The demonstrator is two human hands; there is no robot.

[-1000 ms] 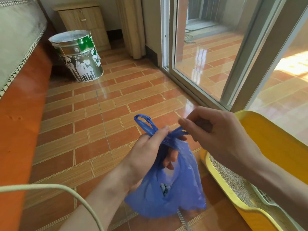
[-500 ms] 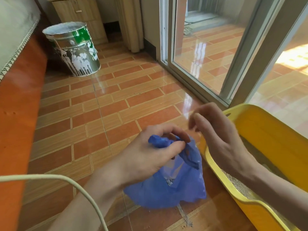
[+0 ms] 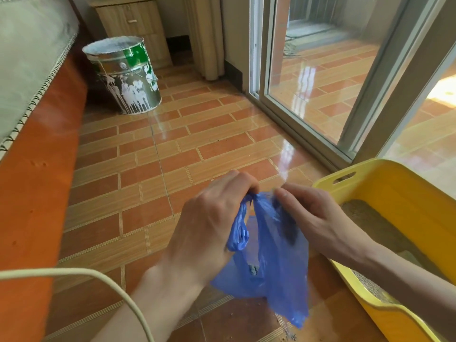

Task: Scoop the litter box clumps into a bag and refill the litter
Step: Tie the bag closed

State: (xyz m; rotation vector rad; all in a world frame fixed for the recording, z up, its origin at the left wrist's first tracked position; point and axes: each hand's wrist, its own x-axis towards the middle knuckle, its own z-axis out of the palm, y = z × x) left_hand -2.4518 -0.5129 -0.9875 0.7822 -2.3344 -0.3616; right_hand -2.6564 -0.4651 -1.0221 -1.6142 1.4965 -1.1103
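Observation:
A thin blue plastic bag (image 3: 276,280) hangs above the tiled floor with a few dark clumps (image 3: 253,269) showing through its lower part. My left hand (image 3: 209,223) grips one twisted handle of the bag, a loop of it hanging below my fingers. My right hand (image 3: 311,215) pinches the other side of the bag's top, right beside the left. The yellow litter box (image 3: 404,191) stands at the right, holding grey-brown litter (image 3: 370,218).
A paint-spattered metal bucket (image 3: 125,77) stands at the back left, in front of a wooden cabinet (image 3: 133,23). A sliding glass door (image 3: 318,70) runs along the right. An orange ledge with a mat lines the left. A pale cord (image 3: 81,275) crosses the lower left. Loose litter grains lie on the tiles.
The bag's top has been pulled up and apart: my left hand now holds a twisted handle and my right hand, which was free half a second ago, pinches the other side.

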